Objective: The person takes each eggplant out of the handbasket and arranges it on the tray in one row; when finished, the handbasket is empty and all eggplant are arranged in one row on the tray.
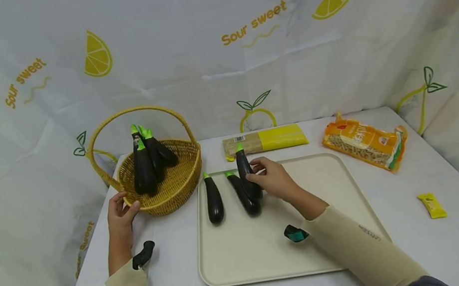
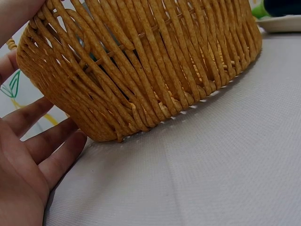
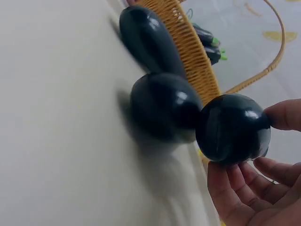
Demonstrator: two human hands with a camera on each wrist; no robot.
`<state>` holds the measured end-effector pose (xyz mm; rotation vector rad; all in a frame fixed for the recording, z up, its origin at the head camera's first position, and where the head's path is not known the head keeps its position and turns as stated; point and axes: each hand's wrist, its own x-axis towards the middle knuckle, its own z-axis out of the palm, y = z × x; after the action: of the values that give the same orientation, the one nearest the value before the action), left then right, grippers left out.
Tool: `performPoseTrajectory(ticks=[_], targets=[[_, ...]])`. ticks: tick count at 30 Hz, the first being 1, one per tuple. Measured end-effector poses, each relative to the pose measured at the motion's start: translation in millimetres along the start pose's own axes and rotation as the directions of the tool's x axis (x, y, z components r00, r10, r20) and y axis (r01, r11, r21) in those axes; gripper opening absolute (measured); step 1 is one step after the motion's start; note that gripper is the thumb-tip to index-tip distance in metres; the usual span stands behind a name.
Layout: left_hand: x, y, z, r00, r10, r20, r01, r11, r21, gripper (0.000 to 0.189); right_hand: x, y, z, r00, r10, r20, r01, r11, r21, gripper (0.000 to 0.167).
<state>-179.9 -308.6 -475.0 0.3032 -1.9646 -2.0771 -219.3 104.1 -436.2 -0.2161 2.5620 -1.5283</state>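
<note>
My right hand (image 1: 275, 177) pinches a dark eggplant (image 1: 243, 166) with a bright green stem between thumb and fingers. It is held over the beige tray (image 1: 241, 267), overlapping a second eggplant (image 1: 240, 196) in the head view. A third eggplant (image 1: 214, 200) lies on the tray to the left. In the right wrist view the held eggplant (image 3: 233, 129) shows its rounded end. My left hand (image 1: 121, 221) grips the near left rim of a wicker basket (image 1: 175, 200), its fingers (image 2: 61, 146) spread along the woven side. Several eggplants (image 1: 144, 170) lean inside the basket, stems up.
Behind the tray lies a flat yellow-and-tan packet (image 1: 281, 138). An orange bag (image 1: 366, 141) sits at the right rear, and a small yellow packet (image 1: 432, 205) lies nearer on the right. The basket's tall handle (image 1: 137, 109) arches up beside the hanging printed cloth (image 1: 198, 67).
</note>
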Motion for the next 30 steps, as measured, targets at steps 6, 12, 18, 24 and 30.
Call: performPoseTrajectory(ticks=[6, 12, 18, 24, 30], targets=[[1.6, 1.6, 0.6, 1.0, -0.008, -0.006, 0.008, 1.0, 0.005, 0.044, -5.1, 23.9, -0.5, 0.997, 0.077, 0.019, -0.076, 0.997, -0.027, 0.047], [7.4, -7.2, -2.0, 1.0, -0.006, -0.009, 0.006, 1.0, 0.015, 0.046, -3.8, 25.9, 13.5, 0.993, 0.111, 0.047, -0.106, 0.99, -0.097, 0.05], [10.4, -20.6, -2.1, 0.999, -0.023, -0.03, 0.025, 0.999, 0.036, 0.045, -8.4, 22.4, 23.3, 0.996, 0.087, 0.016, -0.083, 0.981, -0.175, 0.05], [6.8, -22.7, -2.6, 1.0, 0.013, -0.026, -0.013, 1.0, -0.001, 0.043, -9.7, 13.8, 23.9, 0.997, 0.06, 0.039, -0.049, 0.973, -0.226, 0.057], [6.9, -18.2, -7.2, 0.999, 0.011, -0.031, -0.012, 0.999, -0.031, 0.045, 3.5, -1.5, 20.7, 0.999, 0.004, 0.05, 0.011, 0.953, -0.304, 0.056]])
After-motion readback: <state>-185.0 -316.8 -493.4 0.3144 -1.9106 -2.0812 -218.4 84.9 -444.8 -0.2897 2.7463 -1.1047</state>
